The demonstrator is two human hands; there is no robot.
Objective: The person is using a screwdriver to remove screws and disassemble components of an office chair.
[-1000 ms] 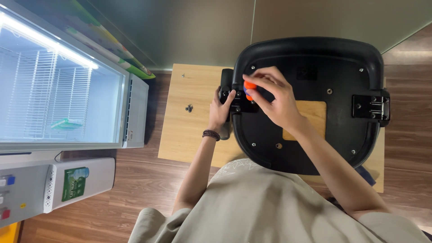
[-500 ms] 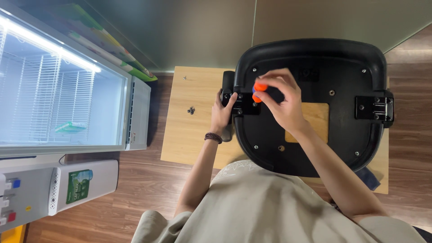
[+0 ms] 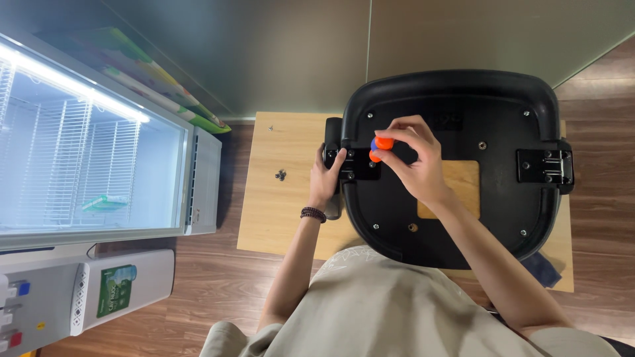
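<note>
We see the black chair seat shell (image 3: 463, 198) lying underside up on the light wooden counter (image 3: 284, 198), covering most of its right half. Our left hand (image 3: 325, 182) sits at the shell's left edge, fingers (image 3: 336, 160) closed around the black armrest bracket (image 3: 349, 164) mounted there. Our right hand (image 3: 413, 158) is directly above that bracket, fingers pinched on the orange handle of a small screwdriver (image 3: 380, 149), held roughly upright with its tip toward the bracket; the tip itself is hidden.

Handling, as we judge it:
- The shell looks rigid moulded plastic, bulky rather than heavy, and smooth enough to slide on the counter. The rim or the bracket gives the firmest hold.
- The screwdriver is light and short; a fingertip pinch on the handle suits it, though the handle may slip under torque.
- A matching bracket (image 3: 546, 165) is mounted at the shell's right edge.
- Small dark screws (image 3: 280, 175) lie loose on the counter, well apart from the shell, and will roll easily.

Surroundings:
- A glass-fronted cooler (image 3: 99, 158) stands at left, lit inside, with white wire shelves.
- A long green and yellow printed panel (image 3: 165, 82) runs along its top.
- A white water dispenser (image 3: 86, 301) stands below it, bearing a rectangular green label (image 3: 116, 291) and small blue and red taps at its far left.
</note>
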